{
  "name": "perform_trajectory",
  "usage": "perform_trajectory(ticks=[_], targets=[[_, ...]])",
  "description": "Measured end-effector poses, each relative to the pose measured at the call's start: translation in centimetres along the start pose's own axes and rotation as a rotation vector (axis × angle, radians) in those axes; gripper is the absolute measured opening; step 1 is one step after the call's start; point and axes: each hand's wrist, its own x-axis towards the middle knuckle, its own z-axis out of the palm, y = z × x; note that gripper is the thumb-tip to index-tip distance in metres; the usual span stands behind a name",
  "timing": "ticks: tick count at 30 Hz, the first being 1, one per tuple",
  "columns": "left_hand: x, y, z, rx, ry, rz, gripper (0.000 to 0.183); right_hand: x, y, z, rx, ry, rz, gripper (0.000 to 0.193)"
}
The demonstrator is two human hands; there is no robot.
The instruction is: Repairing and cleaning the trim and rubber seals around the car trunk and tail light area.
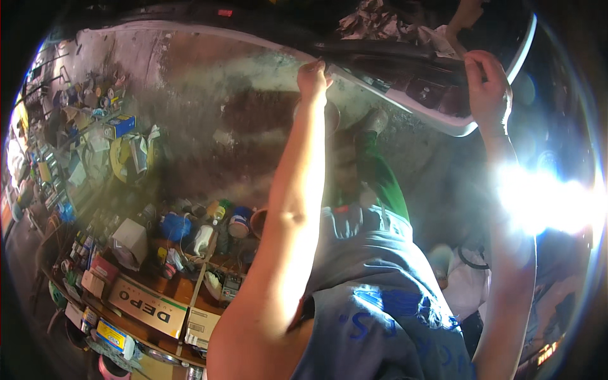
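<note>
A dark, glossy panel with a curved white rim [411,109] spans the upper right; it looks like part of a vehicle. At the rim's left end is my left hand [313,80], arm stretched out, its fingers closed around the edge. My right hand [491,95] is at the panel's right side with bent fingers pinched together; what they hold, if anything, is hidden. Just beside those fingertips hangs a strip of brown paper [464,25]. Crumpled paper [380,25] lies on the dark surface behind the panel.
A bright lamp [551,199] glares at the right. To the lower left, a wooden bench [183,288] bears a cardboard box [149,305], a white box [129,242], a blue bag [175,226] and several bottles and cans. More clutter, including a blue box [120,126], covers the left side of the stained floor [209,145].
</note>
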Motion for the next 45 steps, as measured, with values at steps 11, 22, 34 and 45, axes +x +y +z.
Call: perform_trajectory(ticks=[11,22,34,45], targets=[[-3.6,-1.5,5.2,0.253,0.246,0.430,0.018,0.0,0.5,0.2,-0.059,-0.037,-0.004,0.009],[-3.4,-1.3,6.5,0.081,0.402,0.226,0.020,-0.1,0.5,0.1,-0.022,-0.021,0.026,0.009],[-11.8,4.6,5.6,0.017,-0.402,0.113,0.014,0.1,0.2,0.1,0.001,-0.023,0.000,0.011],[-12.9,1.5,8.6,0.007,-0.293,0.322,0.014,0.3,0.3,0.1,-0.030,-0.026,-0.012,0.010]])
